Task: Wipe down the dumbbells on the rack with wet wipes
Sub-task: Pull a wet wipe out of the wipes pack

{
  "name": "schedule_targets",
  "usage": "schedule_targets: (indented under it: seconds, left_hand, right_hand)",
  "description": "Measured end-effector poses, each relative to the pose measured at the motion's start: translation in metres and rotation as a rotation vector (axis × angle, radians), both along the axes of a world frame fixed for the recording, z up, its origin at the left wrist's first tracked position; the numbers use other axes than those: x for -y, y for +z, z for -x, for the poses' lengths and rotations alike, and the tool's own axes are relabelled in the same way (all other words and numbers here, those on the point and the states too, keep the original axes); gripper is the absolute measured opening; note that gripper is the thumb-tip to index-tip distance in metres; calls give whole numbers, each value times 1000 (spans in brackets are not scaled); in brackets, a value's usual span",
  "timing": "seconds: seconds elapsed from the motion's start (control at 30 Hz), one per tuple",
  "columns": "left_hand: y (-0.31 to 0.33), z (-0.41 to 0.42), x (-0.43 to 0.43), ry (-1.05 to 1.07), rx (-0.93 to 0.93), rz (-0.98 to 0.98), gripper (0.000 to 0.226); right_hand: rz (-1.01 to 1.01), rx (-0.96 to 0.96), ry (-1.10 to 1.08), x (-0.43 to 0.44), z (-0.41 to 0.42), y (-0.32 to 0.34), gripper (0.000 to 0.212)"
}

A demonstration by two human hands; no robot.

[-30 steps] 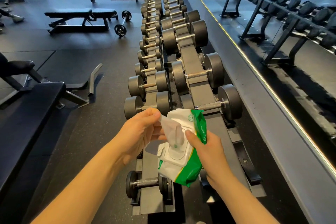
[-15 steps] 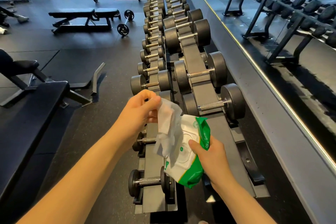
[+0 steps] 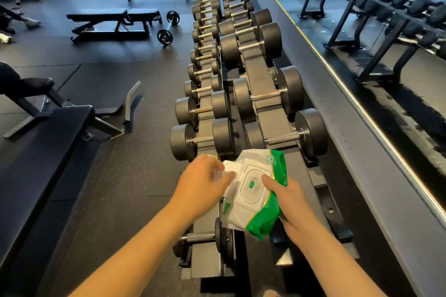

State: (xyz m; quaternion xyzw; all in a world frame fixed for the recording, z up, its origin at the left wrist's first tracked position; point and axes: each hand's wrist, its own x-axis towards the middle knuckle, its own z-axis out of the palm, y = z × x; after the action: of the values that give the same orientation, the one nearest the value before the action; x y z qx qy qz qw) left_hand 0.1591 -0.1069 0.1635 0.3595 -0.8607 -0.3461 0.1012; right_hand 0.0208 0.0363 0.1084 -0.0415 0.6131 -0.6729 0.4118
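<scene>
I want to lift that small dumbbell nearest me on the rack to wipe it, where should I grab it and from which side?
Grip the small dumbbell by its bare knurled handle, coming down from above. The handle lies level across the rack with its top exposed; the heads look too wide and smooth to pinch. The left hand is nearer, but looks to be holding a wipe.

Dumbbells [image 3: 201, 141] with matt dark heads and bare knurled metal handles, rack [image 3: 277, 118] of matt dark painted metal, wet wipes pack [image 3: 253, 190] of glossy green-and-white plastic film with a smooth white plastic lid, floor [image 3: 120, 176] of speckled matt rubber, mirror [image 3: 362, 38] glossy.
</scene>
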Motion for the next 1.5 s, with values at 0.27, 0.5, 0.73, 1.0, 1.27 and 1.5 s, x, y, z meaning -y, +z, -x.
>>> schedule_targets:
  seconds: [0.27, 0.5, 0.73, 1.0, 1.27, 1.5]
  left_hand:
    - [-25, 11, -14, 95, 1, 135, 55]
    - [-28, 9, -21, 99, -113, 191, 52]
    - [-40, -8, -1, 250, -312, 120, 6]
    - [-33, -2, -9, -12, -89, -795, 41]
    - [-37, -4, -16, 22, -86, -802, 28]
    - [-47, 3, -26, -43, -13, -700, 28]
  right_hand:
    - [77, -40, 84, -1, -16, 6, 49]
    - [30, -96, -7, 0, -16, 7, 32]
    - [26, -70, -85, -10, 0, 6, 24]
    - [24, -7, 27, -6, -1, 8, 22]
    - [20, -2, 88, -14, -14, -1, 29]
    - [-40, -46, -5, -36, -23, -12, 33]
